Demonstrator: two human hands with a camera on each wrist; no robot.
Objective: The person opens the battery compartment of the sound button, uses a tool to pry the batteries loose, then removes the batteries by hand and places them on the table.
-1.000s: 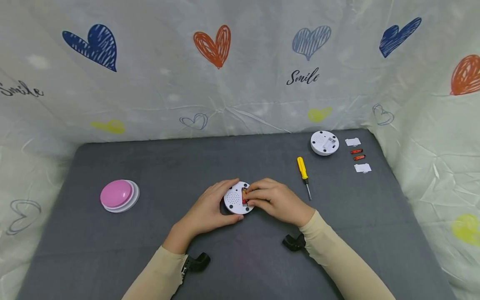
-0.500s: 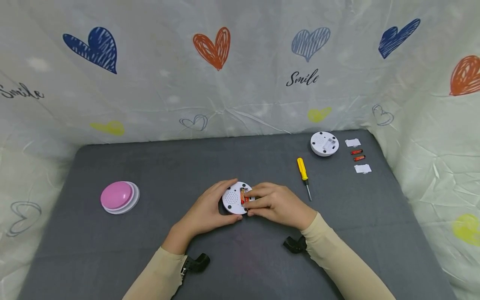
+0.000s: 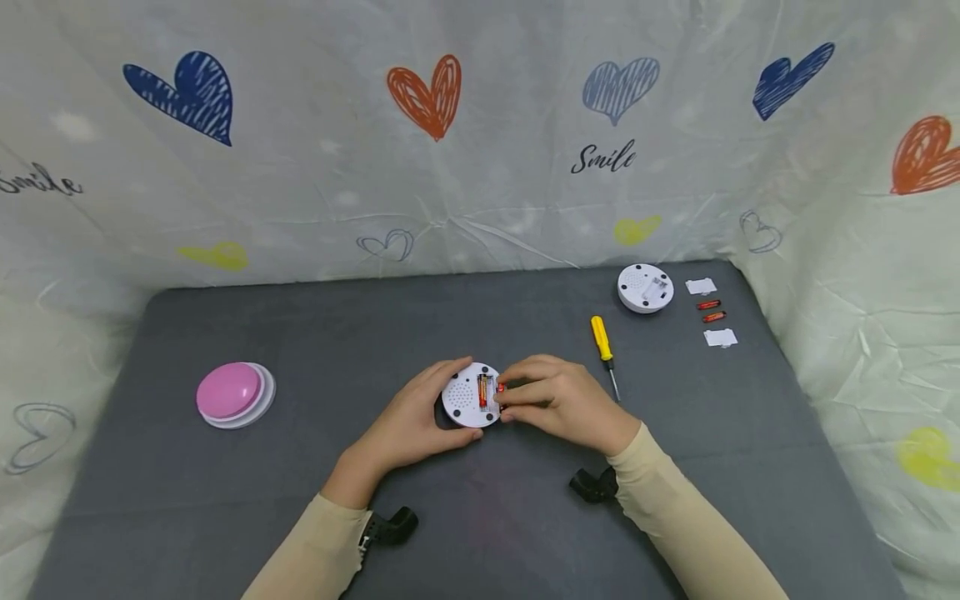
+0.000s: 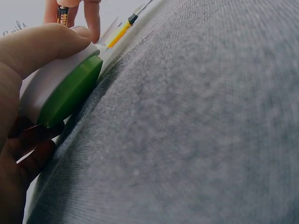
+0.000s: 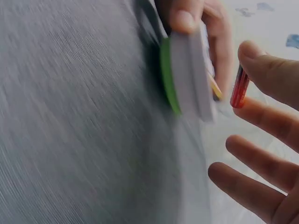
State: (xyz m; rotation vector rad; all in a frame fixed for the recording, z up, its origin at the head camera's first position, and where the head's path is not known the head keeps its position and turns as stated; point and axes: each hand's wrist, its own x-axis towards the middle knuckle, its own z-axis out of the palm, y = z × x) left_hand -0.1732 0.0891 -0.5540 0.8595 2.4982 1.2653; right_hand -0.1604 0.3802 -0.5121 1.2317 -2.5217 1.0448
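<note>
My left hand (image 3: pixel 416 417) grips a round white push button (image 3: pixel 460 402) by its rim, underside up. In the left wrist view its green top (image 4: pixel 72 91) faces down toward the table. One red AAA battery (image 3: pixel 482 392) lies in its battery compartment, beside a vacant slot. Just right of the compartment, my right hand (image 3: pixel 562 402) pinches a second battery (image 5: pixel 239 88) between thumb and index finger. That battery is apart from the push button in the right wrist view, and the other fingers are spread.
A pink push button (image 3: pixel 228 391) stands at left. To the right lies a yellow screwdriver (image 3: pixel 601 337). Farther back are another upturned push button (image 3: pixel 645 288), two loose batteries (image 3: pixel 708 305) and two white covers (image 3: pixel 721 337). A printed cloth (image 3: pixel 480 183) hangs behind the grey table (image 3: pixel 337 325).
Half a second ago the right fingers were over the compartment, on the second battery. That battery is now lifted out to the right in my right hand. The left hand keeps its grip.
</note>
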